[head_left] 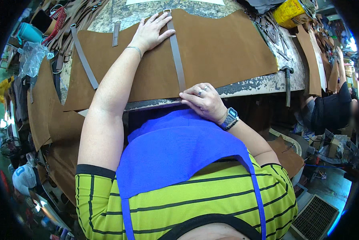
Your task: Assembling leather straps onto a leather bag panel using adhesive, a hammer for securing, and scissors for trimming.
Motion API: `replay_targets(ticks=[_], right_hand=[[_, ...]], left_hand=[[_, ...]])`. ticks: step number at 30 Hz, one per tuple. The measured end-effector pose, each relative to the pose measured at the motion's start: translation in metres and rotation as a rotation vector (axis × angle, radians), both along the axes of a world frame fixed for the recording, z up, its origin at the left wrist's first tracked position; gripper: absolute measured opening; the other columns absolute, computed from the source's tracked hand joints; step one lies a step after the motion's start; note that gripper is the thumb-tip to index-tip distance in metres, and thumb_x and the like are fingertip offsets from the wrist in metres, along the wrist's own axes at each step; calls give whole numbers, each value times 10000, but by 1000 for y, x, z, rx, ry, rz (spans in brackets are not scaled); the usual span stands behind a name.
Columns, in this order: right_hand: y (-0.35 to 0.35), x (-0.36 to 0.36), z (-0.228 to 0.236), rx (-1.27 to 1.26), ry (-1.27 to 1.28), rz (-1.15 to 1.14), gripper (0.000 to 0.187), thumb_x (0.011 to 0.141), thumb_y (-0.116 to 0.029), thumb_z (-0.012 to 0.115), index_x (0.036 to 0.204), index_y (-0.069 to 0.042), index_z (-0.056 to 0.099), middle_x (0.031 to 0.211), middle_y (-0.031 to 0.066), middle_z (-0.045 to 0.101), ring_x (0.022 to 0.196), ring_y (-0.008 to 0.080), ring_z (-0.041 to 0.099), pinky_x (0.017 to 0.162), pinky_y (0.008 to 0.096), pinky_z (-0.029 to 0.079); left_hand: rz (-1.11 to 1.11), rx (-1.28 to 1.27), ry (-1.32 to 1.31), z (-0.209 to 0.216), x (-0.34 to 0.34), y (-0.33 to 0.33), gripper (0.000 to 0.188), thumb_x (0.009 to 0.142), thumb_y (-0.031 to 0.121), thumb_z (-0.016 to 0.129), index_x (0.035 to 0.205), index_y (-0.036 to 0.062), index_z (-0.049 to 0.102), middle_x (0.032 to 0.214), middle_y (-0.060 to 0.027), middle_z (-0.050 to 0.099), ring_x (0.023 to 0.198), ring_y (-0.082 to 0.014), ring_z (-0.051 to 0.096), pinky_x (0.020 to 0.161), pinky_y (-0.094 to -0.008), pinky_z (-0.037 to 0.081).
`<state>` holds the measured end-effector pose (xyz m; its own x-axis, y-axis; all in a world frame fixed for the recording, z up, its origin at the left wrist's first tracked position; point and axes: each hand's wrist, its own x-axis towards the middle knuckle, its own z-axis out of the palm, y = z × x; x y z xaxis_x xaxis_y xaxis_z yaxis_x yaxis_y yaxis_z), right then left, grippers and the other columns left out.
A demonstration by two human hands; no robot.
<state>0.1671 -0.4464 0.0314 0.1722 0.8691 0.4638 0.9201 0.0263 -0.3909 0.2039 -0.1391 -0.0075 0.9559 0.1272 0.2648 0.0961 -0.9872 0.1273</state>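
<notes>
The grey strap (176, 52) lies lengthwise across the brown suede panel (219, 48), running from the far edge of the panel to its near edge, and both hands press it down rather than grasp it. The left hand (151, 32) lies flat and open, palm on the suede, with its fingers spread against the strap's upper end near the small metal buckle (167, 11). The right hand (203, 100) is curled, with its fingertips (186, 95) pinning the strap's lower end at the panel's near edge, where the suede meets the worn rim of the stone-topped worktable (259, 83). To do this well, it seems best to keep the strap taut and straight between the two hands, with even pressure so it lies without a ripple or a sideways drift, and to hold the panel itself from sliding on the table. A second grey strap (83, 58) already lies on the panel's left part, slanted, and a short brown tab (116, 33) sits just beside it. Further out, more brown leather pieces (43, 108) hang over the table's left side, a hammer (287, 82) hangs at the right edge, and small metal tools (272, 34) lie beside a yellow tin (290, 12).
</notes>
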Motion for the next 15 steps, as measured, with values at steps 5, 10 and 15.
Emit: replay_targets(ticks=[5, 10, 15], right_hand=[[19, 11, 10, -81, 107, -25, 415, 814, -318, 696, 1152, -87, 625, 1141, 86, 594, 1069, 270, 566, 929, 412, 429], [69, 20, 4, -259, 53, -203, 803, 870, -529, 554, 1440, -26, 295, 1503, 207, 260, 1409, 367, 219, 1121, 521, 215], [81, 20, -11, -352, -14, -268, 996, 861, -663, 460, 1434, 102, 178, 1503, 296, 177, 1418, 389, 173, 1137, 522, 164]], left_hand=[[-20, -43, -22, -1, -2, 0, 652, 902, 620, 421, 1405, 206, 415, 1502, -18, 347, 1391, -257, 286, 1105, -581, 207], [-22, -46, -23, 3, -4, -7, 657, 897, 611, 434, 1412, 203, 410, 1505, -17, 341, 1385, -265, 300, 1093, -590, 225], [0, 10, -6, 7, -6, -10, 657, 893, 612, 439, 1411, 209, 409, 1501, -11, 344, 1385, -266, 299, 1078, -623, 223]])
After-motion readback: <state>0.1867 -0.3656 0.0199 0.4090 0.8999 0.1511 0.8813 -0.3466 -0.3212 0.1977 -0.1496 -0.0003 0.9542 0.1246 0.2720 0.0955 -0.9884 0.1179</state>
